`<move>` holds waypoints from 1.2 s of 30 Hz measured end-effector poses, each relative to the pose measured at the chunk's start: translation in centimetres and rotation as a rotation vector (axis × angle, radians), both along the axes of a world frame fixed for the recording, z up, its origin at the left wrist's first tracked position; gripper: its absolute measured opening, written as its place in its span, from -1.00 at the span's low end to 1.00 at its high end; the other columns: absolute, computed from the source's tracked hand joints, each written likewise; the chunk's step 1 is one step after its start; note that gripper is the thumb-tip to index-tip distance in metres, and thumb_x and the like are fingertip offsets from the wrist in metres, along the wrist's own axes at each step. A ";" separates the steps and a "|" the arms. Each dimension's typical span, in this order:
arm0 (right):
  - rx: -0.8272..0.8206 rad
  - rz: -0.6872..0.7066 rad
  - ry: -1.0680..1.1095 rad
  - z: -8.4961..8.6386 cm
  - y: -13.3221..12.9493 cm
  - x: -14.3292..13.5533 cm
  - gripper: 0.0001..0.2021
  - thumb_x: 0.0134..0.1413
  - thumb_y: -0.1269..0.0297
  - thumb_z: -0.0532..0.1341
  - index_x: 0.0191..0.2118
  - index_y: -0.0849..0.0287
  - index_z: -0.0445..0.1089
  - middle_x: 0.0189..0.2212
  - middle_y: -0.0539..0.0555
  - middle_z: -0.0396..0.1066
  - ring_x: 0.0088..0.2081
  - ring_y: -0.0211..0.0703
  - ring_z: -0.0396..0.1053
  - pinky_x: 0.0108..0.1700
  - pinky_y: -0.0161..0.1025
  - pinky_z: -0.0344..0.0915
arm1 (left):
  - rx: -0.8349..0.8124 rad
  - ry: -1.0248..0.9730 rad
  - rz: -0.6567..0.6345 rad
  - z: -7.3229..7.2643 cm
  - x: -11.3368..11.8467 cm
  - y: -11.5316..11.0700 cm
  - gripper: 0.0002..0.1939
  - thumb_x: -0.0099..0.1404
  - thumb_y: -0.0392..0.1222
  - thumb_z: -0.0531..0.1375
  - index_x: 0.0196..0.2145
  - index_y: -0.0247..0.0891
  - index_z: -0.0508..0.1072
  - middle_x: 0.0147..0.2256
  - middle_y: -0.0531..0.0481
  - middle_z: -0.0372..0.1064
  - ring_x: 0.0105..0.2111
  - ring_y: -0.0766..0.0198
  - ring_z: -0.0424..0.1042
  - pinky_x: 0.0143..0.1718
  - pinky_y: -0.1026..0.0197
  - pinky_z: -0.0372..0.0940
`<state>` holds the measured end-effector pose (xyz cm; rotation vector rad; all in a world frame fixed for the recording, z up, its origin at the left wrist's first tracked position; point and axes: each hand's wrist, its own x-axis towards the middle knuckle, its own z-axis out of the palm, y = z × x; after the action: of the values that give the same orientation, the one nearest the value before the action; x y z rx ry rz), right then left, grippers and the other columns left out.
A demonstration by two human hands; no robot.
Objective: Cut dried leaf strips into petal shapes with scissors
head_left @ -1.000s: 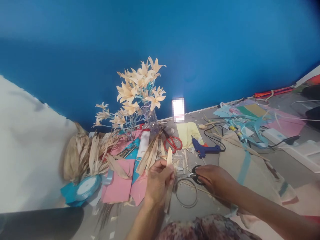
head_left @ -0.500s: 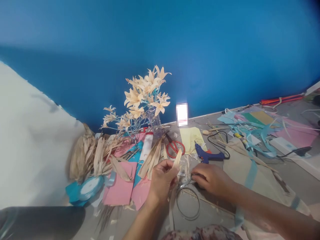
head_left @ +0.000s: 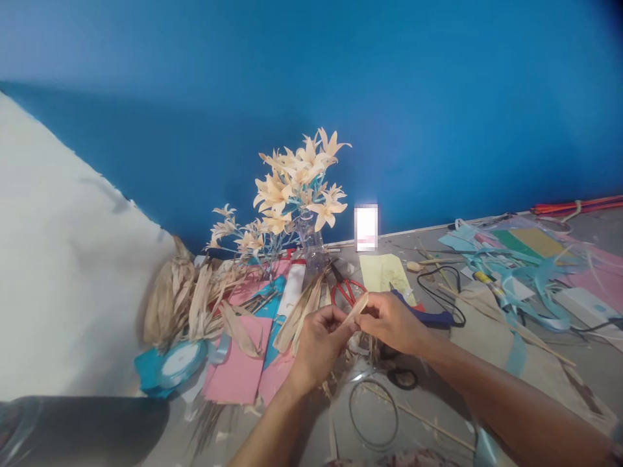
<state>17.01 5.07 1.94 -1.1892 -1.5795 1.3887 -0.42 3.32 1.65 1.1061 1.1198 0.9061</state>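
Observation:
A pale strip of dried corn husk (head_left: 359, 309) slants up between my two hands. My left hand (head_left: 316, 344) pinches its lower part between thumb and fingers. Closed on the strip's upper end is my right hand (head_left: 396, 322), its fingertips almost touching the left ones. Below the hands lies a small pair of scissors with a black handle (head_left: 403, 379), beside a thin grey ring (head_left: 351, 416). Red-handled scissors (head_left: 335, 297) lie just behind the hands, partly covered. The blue glue gun (head_left: 437, 318) is partly hidden by my right hand.
Husk flowers (head_left: 302, 175) stand in a clear vase (head_left: 311, 243) by the blue wall. Left are husk bundles (head_left: 170, 301), pink sheets (head_left: 241, 373) and a ribbon roll (head_left: 180, 364). A yellow sheet (head_left: 382, 272) lies behind; blue ribbon (head_left: 540, 279) and a white power strip (head_left: 581, 305) sit right.
My right hand has left the black-handled scissors on the table and moved up and left to take the husk strip. My left hand still holds the strip. The view has shifted slightly.

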 end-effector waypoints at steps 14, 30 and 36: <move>-0.304 0.236 0.600 -1.6 2.8 2.1 -0.58 -0.15 0.17 0.48 -0.18 0.24 0.41 -0.36 0.06 0.45 -0.54 -0.38 0.20 -0.55 -0.41 0.01 | -0.163 -0.390 -0.026 -1.6 -0.3 1.0 -0.58 -0.08 -0.10 0.49 -0.56 -0.26 0.29 -0.73 0.23 0.11 -0.75 0.55 -0.02 -0.72 0.42 -0.18; -0.469 0.313 0.907 -1.8 1.2 1.8 -0.67 -0.18 0.33 0.52 -0.42 0.20 0.34 -0.63 -0.17 0.18 -0.64 -0.45 0.03 -0.57 -0.41 -0.04 | -0.161 -0.569 -0.200 -2.0 -1.3 -0.1 -0.56 -0.18 -0.12 0.51 -0.58 -0.28 0.31 -0.65 0.18 0.16 -0.74 0.59 -0.06 -0.72 0.43 -0.17; -0.328 0.239 0.727 -2.6 1.7 1.3 -0.37 -0.30 -0.04 0.56 -0.14 0.20 0.38 -0.38 0.02 0.42 -0.44 -0.29 0.31 -0.44 -0.36 0.17 | -0.135 -0.409 -0.025 -1.9 -0.3 0.3 -0.54 -0.10 -0.07 0.49 -0.58 -0.25 0.25 -0.73 0.25 0.07 -0.75 0.58 -0.10 -0.71 0.42 -0.17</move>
<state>18.34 6.73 -0.69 -0.5466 -1.0141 2.0003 -0.67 3.60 -0.28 0.7772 0.8133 0.9701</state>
